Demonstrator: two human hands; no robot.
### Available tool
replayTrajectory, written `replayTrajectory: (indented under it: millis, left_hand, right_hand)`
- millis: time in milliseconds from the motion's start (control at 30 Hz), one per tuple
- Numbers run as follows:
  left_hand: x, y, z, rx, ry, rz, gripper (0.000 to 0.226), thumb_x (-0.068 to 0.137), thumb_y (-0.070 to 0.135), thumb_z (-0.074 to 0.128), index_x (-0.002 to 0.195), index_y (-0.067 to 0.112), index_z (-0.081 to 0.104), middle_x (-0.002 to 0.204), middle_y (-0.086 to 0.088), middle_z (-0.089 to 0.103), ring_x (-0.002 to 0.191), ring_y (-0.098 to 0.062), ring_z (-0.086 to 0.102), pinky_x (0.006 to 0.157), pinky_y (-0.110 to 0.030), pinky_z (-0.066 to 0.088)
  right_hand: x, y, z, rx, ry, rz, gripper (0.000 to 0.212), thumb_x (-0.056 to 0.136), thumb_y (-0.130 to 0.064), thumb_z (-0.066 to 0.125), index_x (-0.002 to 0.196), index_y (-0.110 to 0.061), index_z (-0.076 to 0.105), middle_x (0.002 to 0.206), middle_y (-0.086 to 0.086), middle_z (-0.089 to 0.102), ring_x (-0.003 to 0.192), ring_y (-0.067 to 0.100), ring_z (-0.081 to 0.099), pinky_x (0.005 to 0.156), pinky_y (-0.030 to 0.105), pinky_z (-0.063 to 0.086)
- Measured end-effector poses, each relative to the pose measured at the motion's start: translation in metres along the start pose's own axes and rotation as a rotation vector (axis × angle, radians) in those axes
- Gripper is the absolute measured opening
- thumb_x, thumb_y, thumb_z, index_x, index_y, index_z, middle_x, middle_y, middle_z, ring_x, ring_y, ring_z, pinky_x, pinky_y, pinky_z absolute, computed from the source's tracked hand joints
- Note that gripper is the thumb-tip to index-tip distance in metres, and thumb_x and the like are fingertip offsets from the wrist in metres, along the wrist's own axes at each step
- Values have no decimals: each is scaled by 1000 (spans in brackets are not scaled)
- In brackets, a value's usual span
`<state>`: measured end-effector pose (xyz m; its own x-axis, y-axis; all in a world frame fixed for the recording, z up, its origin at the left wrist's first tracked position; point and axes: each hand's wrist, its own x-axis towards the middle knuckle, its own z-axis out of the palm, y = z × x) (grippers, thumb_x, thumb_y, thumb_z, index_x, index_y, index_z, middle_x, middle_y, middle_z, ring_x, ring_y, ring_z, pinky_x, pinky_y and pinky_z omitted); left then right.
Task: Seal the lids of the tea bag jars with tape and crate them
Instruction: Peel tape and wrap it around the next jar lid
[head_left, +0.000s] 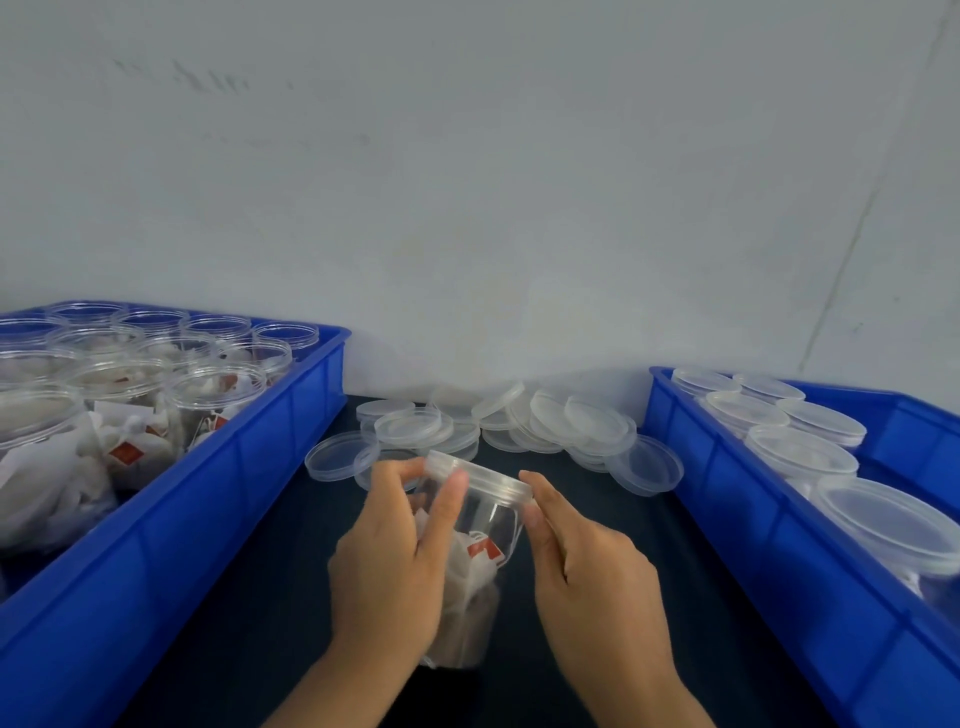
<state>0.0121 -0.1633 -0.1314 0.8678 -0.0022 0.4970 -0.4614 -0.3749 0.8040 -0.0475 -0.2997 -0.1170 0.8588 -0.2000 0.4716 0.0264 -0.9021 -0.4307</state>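
My left hand (389, 561) grips the tea bag jar (475, 551) tilted over the dark table (249, 597); my right hand (587, 577) pinches its lid (480, 475) edge.

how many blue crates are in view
2. One blue crate stands at the left, holding open jars of tea bags; the other blue crate stands at the right, holding lidded jars. Both are cut off by the frame edges.

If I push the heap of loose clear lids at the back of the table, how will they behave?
The loose lids look thin and light, so they would probably skate easily over the smooth dark table. They lie overlapped and tilted against one another, so the heap would likely slump and spread rather than move as one. Being round, a lid tipped on edge might roll.
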Motion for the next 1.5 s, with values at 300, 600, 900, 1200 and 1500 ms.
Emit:
replayTrajectory:
  millis: [300, 600, 900, 1200, 1500]
  left_hand:
    - [11, -7, 1, -208, -151, -294, 71, 37, 80, 64, 92, 36, 54, 83, 16, 65, 78, 2, 62, 64, -22, 41]
    - [21, -13, -11, -334, -158, -211, 66, 44, 63, 74, 98, 26, 61, 89, 23, 70, 79, 5, 66, 67, -19, 46]
    - [22, -17, -18, -351, -202, -74, 73, 47, 63, 83, 106, 27, 60, 102, 14, 71, 97, -3, 66, 85, -26, 52]
    - [23, -16, -20, -581, -390, -38, 89, 45, 62, 87, 116, 15, 60, 109, -4, 71, 103, -17, 68, 81, -23, 55]
    - [22, -19, -15, -674, -497, -138, 100, 37, 66, 87, 116, 11, 60, 106, -8, 73, 99, -22, 69, 76, -22, 55]
  right_hand:
    - [-5, -6, 1, -107, 33, -128, 52, 96, -49, 12, 148, -51, 15, 77, -17, 45, 68, 4, 50, 64, 17, 42]
    - [10, 13, -13, 367, -317, 37, 65, 76, -78, 35, 138, -60, 23, 68, -11, 56, 66, 0, 53, 74, 24, 44]
    - [18, 30, -27, 205, -238, -104, 53, 75, -78, 28, 124, -60, 31, 62, -3, 52, 52, 3, 45, 53, 19, 41]
    - [19, 29, -23, 145, -230, -127, 50, 81, -73, 23, 131, -70, 20, 64, 5, 52, 54, 6, 45, 64, 27, 49]
    - [15, 25, -19, 122, -209, -134, 47, 83, -69, 27, 130, -73, 25, 114, -6, 68, 101, 10, 63, 85, 23, 52]
